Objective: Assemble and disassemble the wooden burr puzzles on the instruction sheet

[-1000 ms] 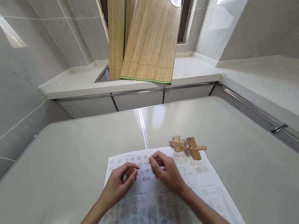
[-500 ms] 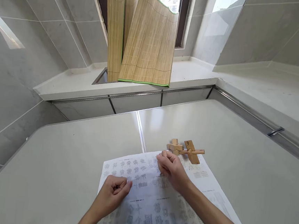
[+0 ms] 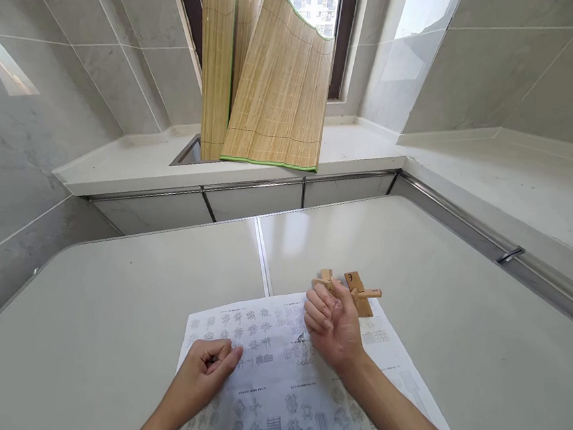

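Observation:
A printed paper sheet [image 3: 263,367] lies on the table, covered with small drawings and lines of text. On its left part rests my left hand [image 3: 210,369], curled into a loose fist, with nothing seen in it. My right hand [image 3: 334,323] is raised over the sheet's upper right part, palm side turned up and fingers curled in, with no object visible in them. Just beyond it lie interlocking wooden puzzle pieces: a cluster of small blocks [image 3: 326,276], partly hidden by my fingers, and a cross of flat board and stick [image 3: 353,282] with black marks on it.
The pale table [image 3: 122,308] has a metal seam [image 3: 263,256] running away from me. Behind it a white ledge [image 3: 353,140] carries a folded bamboo mat [image 3: 280,87] in front of a window. Metal rails [image 3: 448,202] run below the ledge.
My right hand has rolled over so its palm side shows, and now covers part of the wooden cluster. My left hand stays in a fist. The whole view has shifted slightly.

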Motion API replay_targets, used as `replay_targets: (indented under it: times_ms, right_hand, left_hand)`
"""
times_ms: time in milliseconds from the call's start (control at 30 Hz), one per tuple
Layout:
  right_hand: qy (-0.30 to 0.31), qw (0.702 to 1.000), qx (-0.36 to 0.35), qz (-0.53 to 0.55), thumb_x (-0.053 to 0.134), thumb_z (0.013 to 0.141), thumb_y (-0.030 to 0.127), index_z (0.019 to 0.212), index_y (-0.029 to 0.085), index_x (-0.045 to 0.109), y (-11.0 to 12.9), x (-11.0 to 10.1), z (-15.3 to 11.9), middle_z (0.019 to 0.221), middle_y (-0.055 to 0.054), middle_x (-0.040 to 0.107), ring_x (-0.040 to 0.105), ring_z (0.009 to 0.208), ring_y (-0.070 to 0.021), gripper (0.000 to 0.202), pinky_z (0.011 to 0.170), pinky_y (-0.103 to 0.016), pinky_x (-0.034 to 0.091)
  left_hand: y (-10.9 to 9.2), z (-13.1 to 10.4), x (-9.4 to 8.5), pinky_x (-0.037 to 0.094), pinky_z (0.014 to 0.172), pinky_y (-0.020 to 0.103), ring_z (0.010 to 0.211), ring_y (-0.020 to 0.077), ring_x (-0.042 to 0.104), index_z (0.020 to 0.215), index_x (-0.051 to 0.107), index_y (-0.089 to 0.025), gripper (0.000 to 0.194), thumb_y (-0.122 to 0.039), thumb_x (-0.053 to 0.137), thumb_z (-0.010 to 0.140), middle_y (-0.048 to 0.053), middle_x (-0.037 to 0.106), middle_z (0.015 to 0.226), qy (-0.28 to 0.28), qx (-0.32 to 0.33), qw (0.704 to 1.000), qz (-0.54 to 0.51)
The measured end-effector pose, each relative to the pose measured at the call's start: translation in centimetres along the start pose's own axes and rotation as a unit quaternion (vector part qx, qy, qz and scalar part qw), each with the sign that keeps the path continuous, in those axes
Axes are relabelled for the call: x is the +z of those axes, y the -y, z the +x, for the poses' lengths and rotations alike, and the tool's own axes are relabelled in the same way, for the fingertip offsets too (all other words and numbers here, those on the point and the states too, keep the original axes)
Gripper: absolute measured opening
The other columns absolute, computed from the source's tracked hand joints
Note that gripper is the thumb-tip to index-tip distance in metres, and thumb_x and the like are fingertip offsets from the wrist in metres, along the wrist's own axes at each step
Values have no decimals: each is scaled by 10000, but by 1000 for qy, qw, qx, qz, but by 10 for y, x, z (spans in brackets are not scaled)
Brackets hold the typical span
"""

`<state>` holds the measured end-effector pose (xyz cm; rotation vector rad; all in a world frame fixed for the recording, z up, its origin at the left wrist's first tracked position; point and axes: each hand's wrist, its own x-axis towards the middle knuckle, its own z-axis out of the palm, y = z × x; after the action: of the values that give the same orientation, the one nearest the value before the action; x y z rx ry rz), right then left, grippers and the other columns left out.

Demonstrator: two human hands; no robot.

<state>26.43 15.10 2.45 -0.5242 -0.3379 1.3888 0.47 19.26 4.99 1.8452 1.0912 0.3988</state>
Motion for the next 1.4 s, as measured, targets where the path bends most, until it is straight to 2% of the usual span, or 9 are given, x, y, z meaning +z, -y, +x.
replay_targets:
  times_ms: [133, 300, 500, 667, 867, 1033, 1400]
  right_hand:
    - [-2, 999, -1, 49, 617, 973, 628, 594, 245, 269, 2, -2, 0, 522, 105, 229, 71, 413, -76, 642, 358, -225, 157]
    - [6, 999, -10, 38, 526, 973, 740, 588, 246, 290, 5, -3, -2, 489, 100, 239, 74, 390, -75, 670, 345, -236, 158]
    - [-21, 997, 2, 79, 503, 993, 700, 576, 248, 271, 8, -9, -1, 477, 95, 248, 76, 387, -73, 658, 342, -249, 142]
    - [-16, 998, -14, 55, 516, 987, 699, 574, 254, 255, 10, -10, -1, 471, 97, 244, 83, 368, -72, 661, 331, -256, 140]
    - [-30, 996, -31, 78, 521, 1004, 607, 577, 249, 266, 14, -14, 0, 459, 98, 247, 75, 363, -70, 613, 328, -244, 150]
    - [-21, 997, -64, 47, 571, 983, 614, 571, 253, 267, 17, -20, 1, 441, 97, 258, 84, 346, -74, 626, 311, -238, 199]
    - [-33, 993, -101, 49, 566, 930, 386, 579, 256, 224, 15, -20, -3, 464, 92, 219, 60, 381, -94, 508, 322, -251, 180]
  left_hand:
    - [-1, 0, -1, 188, 536, 268, 567, 112, 166, 615, 151, -224, 580, -528, 551, 907, -59, 178, 594, 4, -5, 1000, -1]
    - [3, -1, 0, 183, 538, 275, 570, 115, 157, 629, 149, -227, 573, -508, 551, 926, -60, 169, 602, 4, 1, 1000, -3]
    - [7, 0, 0, 200, 545, 276, 574, 117, 177, 639, 155, -230, 561, -497, 549, 936, -58, 193, 604, 1, 4, 1000, 2]
    - [9, 0, -1, 208, 543, 269, 570, 115, 184, 635, 158, -229, 570, -506, 565, 923, -59, 201, 600, -6, -1, 1000, 4]
    - [8, -1, -1, 225, 551, 265, 577, 118, 200, 636, 171, -229, 559, -491, 572, 924, -60, 204, 603, -3, 5, 1000, 3]
    - [8, 1, 0, 224, 545, 266, 575, 118, 203, 633, 168, -230, 560, -475, 583, 919, -60, 205, 598, -3, 17, 1000, 6]
    - [3, -1, 0, 219, 539, 265, 568, 114, 191, 629, 164, -229, 570, -499, 577, 915, -62, 202, 591, 5, 17, 1000, -7]
